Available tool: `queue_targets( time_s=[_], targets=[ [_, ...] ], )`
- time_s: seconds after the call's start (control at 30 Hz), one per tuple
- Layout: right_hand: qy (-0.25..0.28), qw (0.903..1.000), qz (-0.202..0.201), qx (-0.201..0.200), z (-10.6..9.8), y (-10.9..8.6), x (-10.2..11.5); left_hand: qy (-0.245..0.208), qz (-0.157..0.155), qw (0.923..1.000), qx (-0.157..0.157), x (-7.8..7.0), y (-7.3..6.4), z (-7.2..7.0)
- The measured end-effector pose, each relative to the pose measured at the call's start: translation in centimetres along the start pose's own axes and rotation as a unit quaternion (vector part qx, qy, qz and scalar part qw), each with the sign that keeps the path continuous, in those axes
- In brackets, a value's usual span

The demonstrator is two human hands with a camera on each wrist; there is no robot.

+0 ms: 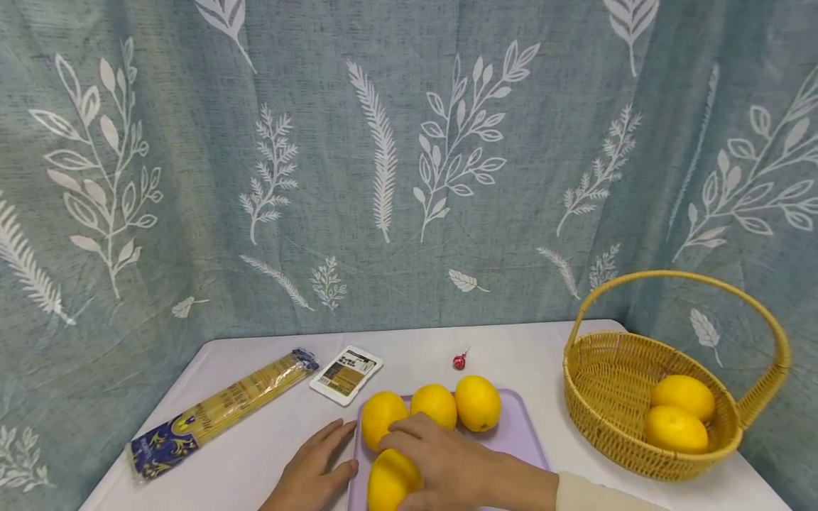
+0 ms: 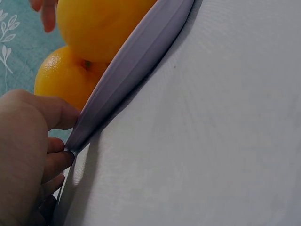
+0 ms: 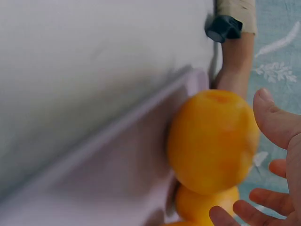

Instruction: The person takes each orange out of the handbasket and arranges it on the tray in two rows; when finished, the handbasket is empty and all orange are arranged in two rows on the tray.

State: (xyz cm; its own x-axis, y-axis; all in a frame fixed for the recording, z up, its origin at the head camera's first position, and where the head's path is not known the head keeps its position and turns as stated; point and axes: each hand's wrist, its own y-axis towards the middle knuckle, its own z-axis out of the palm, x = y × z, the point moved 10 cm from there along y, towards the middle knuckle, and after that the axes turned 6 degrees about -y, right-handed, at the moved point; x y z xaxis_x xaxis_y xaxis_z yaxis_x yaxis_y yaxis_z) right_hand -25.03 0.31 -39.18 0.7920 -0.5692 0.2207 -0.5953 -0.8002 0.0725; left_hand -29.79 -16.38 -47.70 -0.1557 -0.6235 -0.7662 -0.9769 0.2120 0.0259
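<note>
The left hand (image 1: 313, 468) is relaxed, its fingertips touching the left edge of the purple tray (image 1: 514, 436). The right hand (image 1: 441, 454) is open, fingers spread and thumb apart, at the front orange (image 1: 387, 484) on the tray; contact cannot be determined. Three rear oranges (image 1: 478, 403) lie behind it. The basket (image 1: 603, 433), at right, contains two more oranges (image 1: 676, 430).

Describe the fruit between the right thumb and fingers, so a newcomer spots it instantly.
On the white table lies a pale purple tray. In its near-left part sits a round yellow-orange fruit, partly hidden by the person's bare right hand. Unlike the tray's other three fruits, it lies nearest the head camera.
</note>
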Motion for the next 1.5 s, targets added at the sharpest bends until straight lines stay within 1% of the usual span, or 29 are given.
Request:
queue_targets(
  time_s=[0.1, 0.23, 0.33, 0.5, 0.6, 0.7, 0.83, 1.0, 1.1, 1.27, 1.37, 1.5],
  targets=[
    [-0.023, 0.9994, -0.007, -0.025, -1.5, -0.2, 0.0, -0.002, -0.005, 1.0000, 0.002, 0.1, 0.0, 0.1],
    [-0.007, 0.9990, -0.002, -0.044, -3.1, -0.9, -1.1, -0.004, -0.011, 0.9999, 0.005, 0.2, 0.2, 0.2],
    [0.009, 0.9984, 0.020, -0.053, -3.9, -1.7, -2.4, -0.006, -0.011, 0.9999, 0.006, 0.1, 0.2, 0.3],
    [0.010, 0.9960, 0.058, -0.068, -4.8, -3.6, -4.9, -0.008, -0.007, 0.9999, 0.008, 0.0, 0.2, 0.4],
    [-0.001, 0.9950, 0.069, -0.073, -5.3, -4.7, -6.5, -0.004, -0.006, 1.0000, 0.007, 0.0, 0.2, 0.5],
    [-0.023, 0.9933, 0.085, -0.074, -5.8, -6.0, -8.1, -0.002, -0.008, 0.9999, 0.006, 0.1, 0.2, 0.5],
    [-0.064, 0.9876, 0.112, -0.089, -6.7, -7.7, -10.4, 0.000, -0.008, 1.0000, 0.003, 0.1, 0.1, 0.4],
    [-0.088, 0.9813, 0.141, -0.097, -7.8, -9.7, -13.7, 0.002, -0.002, 1.0000, 0.001, 0.0, 0.1, 0.2],
    [-0.093, 0.9793, 0.154, -0.093, -8.5, -10.7, -15.4, 0.001, -0.003, 1.0000, 0.002, 0.1, 0.1, 0.2],
    [-0.092, 0.9751, 0.192, -0.063, -9.8, -12.6, -18.3, 0.001, -0.008, 1.0000, 0.002, 0.2, 0.1, 0.2],
    [-0.100, 0.9671, 0.230, -0.041, -10.5, -13.9, -20.4, 0.000, -0.008, 1.0000, 0.001, 0.2, 0.1, 0.1],
    [-0.114, 0.9500, 0.290, 0.008, -11.0, -15.7, -23.5, 0.001, -0.008, 1.0000, -0.001, 0.2, 0.1, 0.0]
  ],
)
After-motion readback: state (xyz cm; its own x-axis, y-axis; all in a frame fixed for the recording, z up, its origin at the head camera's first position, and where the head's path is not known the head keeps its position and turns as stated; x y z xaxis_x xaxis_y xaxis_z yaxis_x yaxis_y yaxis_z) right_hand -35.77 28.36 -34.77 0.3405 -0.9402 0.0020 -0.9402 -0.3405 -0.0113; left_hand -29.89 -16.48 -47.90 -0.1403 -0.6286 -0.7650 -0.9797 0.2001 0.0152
